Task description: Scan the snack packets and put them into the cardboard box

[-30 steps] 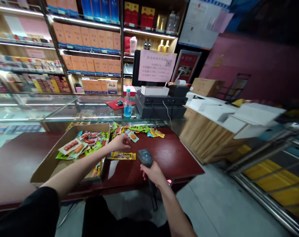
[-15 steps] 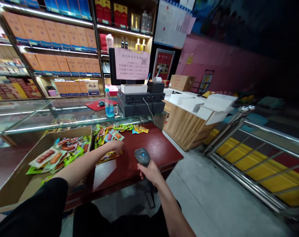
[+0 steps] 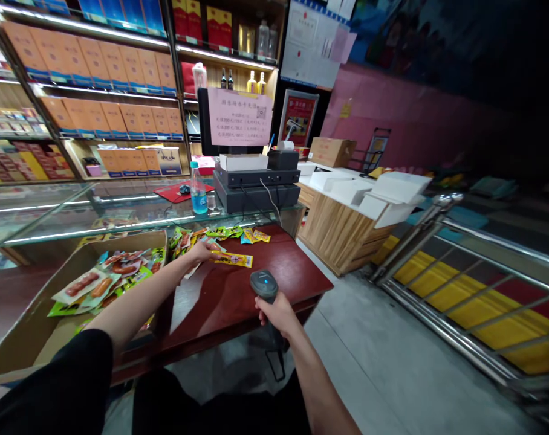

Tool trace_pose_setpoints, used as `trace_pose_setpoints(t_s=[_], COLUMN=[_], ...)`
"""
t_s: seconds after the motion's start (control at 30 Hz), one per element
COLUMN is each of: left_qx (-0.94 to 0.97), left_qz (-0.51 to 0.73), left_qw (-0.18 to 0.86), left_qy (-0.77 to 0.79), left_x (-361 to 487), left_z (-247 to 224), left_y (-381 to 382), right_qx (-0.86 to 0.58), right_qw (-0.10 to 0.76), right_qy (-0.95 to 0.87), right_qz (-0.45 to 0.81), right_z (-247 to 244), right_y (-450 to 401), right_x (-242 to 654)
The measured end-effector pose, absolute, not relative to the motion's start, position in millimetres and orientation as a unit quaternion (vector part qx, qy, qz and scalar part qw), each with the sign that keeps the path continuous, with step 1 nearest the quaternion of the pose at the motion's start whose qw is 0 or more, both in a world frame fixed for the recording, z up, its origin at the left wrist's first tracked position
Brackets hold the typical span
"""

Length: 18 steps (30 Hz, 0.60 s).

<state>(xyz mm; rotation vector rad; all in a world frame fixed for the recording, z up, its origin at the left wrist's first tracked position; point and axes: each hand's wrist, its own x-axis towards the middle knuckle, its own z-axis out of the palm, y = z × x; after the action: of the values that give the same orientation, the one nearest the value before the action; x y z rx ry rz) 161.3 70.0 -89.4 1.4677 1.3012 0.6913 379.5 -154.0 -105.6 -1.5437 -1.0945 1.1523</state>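
My left hand (image 3: 204, 251) pinches one end of a long yellow snack packet (image 3: 234, 259), which points right above the dark red table (image 3: 283, 260). In my right hand (image 3: 276, 309) is a grey-black barcode scanner (image 3: 264, 285), held by its handle near the table's front edge, its head up with a small blue light. Small green and yellow packets (image 3: 224, 232) lie along the table's back edge, some partly hidden behind my left hand. To the left, a cardboard box (image 3: 52, 284) holds several sausage packets (image 3: 100, 290), with my left forearm crossing over its right side.
Behind the table, a glass counter (image 3: 133, 211) carries a blue drink bottle (image 3: 199, 190), a mouse on a red mat (image 3: 168, 193), a monitor with a pink sign (image 3: 239, 118) and a black cash drawer (image 3: 256, 198). A metal railing (image 3: 483, 235) stands at the right.
My left hand has moved up and slightly left, and the yellow packet in it now shows, extended to the right. My right hand still holds the scanner, almost unmoved.
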Motion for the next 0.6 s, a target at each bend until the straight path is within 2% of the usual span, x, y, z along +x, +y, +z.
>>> trace_pose_setpoints(t_s=[0.33,0.6], left_qx=[0.618,0.611], left_qz=[0.26,0.285], left_qw=[0.456,0.478], left_qy=[0.585,0.563], left_x=[148.8,146.3], left_z=[-91.8,-88.3], left_y=[66.2,61.7], right_qx=[-0.619,-0.618], right_qw=[0.445,0.441], right_qy=[-0.447,-0.452], right_qz=[0.468,0.469], right_z=[-99.5,-98.5], right_y=[-148.9,-145.0], right_x=[376.1,373.4])
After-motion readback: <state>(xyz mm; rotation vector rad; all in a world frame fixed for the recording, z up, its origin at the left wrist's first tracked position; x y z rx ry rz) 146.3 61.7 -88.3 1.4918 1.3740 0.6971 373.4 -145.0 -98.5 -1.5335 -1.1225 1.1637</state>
